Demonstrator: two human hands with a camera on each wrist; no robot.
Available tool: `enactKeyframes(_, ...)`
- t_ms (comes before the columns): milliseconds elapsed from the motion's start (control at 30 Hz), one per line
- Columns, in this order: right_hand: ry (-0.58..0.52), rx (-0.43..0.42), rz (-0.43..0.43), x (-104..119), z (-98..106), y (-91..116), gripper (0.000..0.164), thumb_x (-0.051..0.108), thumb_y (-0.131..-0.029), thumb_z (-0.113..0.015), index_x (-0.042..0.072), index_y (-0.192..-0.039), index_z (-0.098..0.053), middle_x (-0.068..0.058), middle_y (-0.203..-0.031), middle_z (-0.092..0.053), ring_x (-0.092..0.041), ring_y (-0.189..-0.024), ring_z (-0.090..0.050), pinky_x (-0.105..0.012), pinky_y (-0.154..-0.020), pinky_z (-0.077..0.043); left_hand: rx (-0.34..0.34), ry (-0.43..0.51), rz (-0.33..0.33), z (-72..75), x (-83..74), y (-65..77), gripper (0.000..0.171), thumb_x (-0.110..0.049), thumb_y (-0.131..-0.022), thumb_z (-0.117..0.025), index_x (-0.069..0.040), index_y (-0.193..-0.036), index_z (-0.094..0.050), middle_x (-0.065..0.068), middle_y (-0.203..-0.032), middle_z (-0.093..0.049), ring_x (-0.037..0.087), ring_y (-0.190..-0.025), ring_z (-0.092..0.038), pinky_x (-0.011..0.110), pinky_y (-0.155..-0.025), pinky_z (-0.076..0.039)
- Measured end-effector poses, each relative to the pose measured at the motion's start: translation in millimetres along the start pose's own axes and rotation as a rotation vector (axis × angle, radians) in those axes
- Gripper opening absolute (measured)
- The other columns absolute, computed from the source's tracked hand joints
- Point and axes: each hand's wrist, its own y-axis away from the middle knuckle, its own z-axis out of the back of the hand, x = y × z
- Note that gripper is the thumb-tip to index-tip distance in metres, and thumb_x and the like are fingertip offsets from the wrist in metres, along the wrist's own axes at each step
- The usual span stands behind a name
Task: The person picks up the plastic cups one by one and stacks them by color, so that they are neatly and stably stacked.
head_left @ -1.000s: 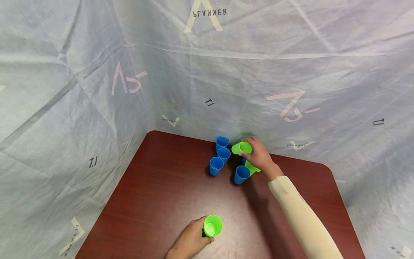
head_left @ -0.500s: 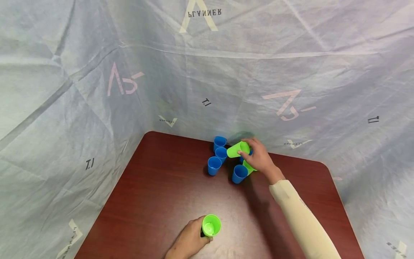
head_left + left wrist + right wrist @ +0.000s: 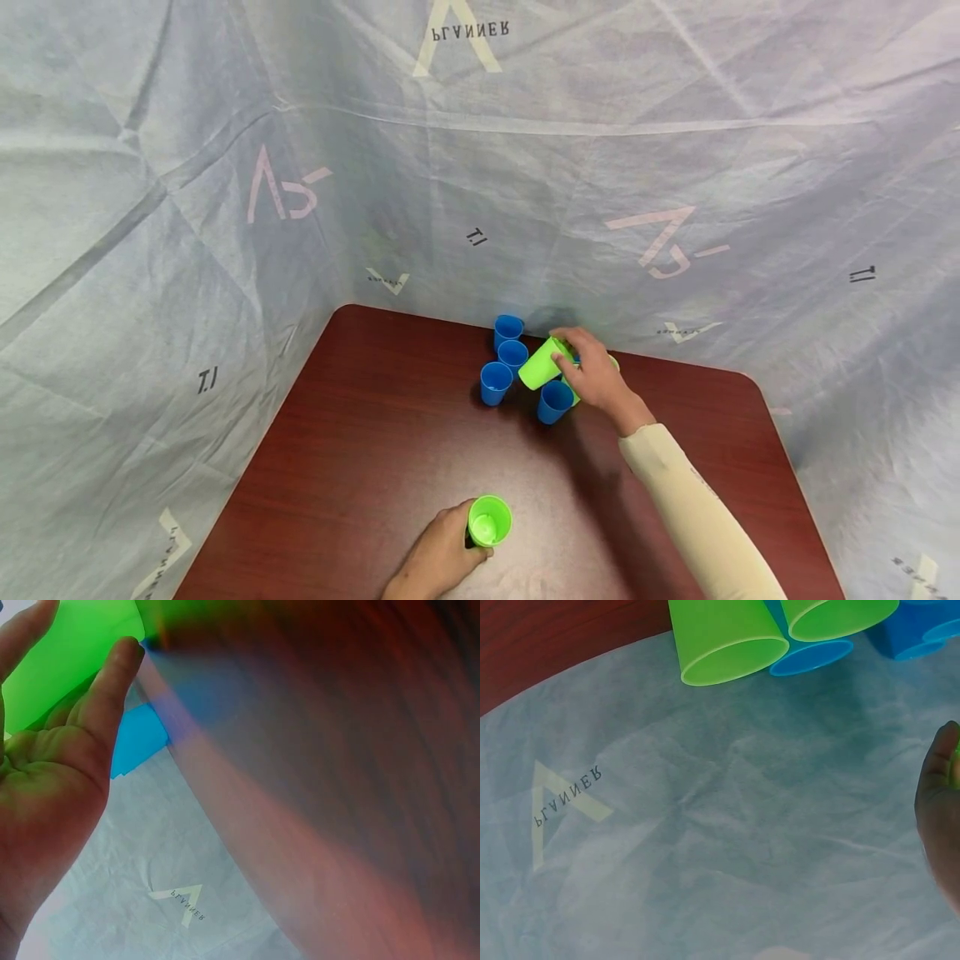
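One upright green cup [image 3: 489,521] sits in your left hand [image 3: 442,546], fingers and thumb curled round its side near the table's front; whether its base touches the wood is hidden. Your right hand [image 3: 595,367] grips a tilted green cup [image 3: 542,365] near the rim, base pointing down and to your left. It hangs between three blue cups [image 3: 496,387] in a close row and a fourth blue cup [image 3: 551,407]. Other green cups [image 3: 724,634] are partly behind that hand.

These cups look like thin plastic: probably light, fairly stiff, hard to break, but slick and able to flex if you squeeze. Hold them just under the rim, where the flare should stop them slipping through your fingers.

Your table [image 3: 360,467] is glossy red-brown with rounded corners, so a nudged cup may slide. Wrinkled grey cloth [image 3: 420,183] with printed letters hangs around you, close to the back edge.
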Motion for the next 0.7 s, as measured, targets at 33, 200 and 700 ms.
enactKeyframes(33,-0.002,-0.003,0.012,0.8,0.1,0.6,0.041,0.023,-0.108,-0.058,0.003,-0.144,-0.059,-0.018,-0.139,-0.063,-0.035,-0.116,-0.061,-0.058,-0.097,-0.053,-0.002,-0.002,-0.002,-0.1,-0.3,0.0,0.055,-0.015,-0.075,-0.094,-0.014,-0.125,-0.070,0.000,-0.113,-0.079,0.014,-0.106,-0.073,0.036,-0.092,-0.060)
enactKeyframes(200,-0.007,-0.015,0.068,4.1,-1.1,4.0,0.038,0.016,-0.107,-0.053,0.002,-0.141,-0.061,-0.018,-0.135,-0.064,-0.033,-0.113,-0.061,-0.055,-0.097,-0.054,-0.015,-0.017,-0.014,-1.0,-1.5,0.0,0.054,-0.015,-0.076,-0.093,-0.014,-0.124,-0.069,0.000,-0.112,-0.078,0.014,-0.105,-0.073,0.036,-0.092,-0.060)
enactKeyframes(700,-0.016,-0.058,0.160,25.7,-3.8,16.5,0.037,0.010,-0.097,-0.051,0.007,-0.130,-0.066,-0.009,-0.123,-0.067,-0.020,-0.100,-0.057,-0.044,-0.085,-0.051,-0.012,-0.033,-0.002,-1.6,-1.5,-0.3,0.054,-0.016,-0.076,-0.093,-0.012,-0.124,-0.069,0.003,-0.112,-0.079,0.016,-0.105,-0.074,0.038,-0.091,-0.061)
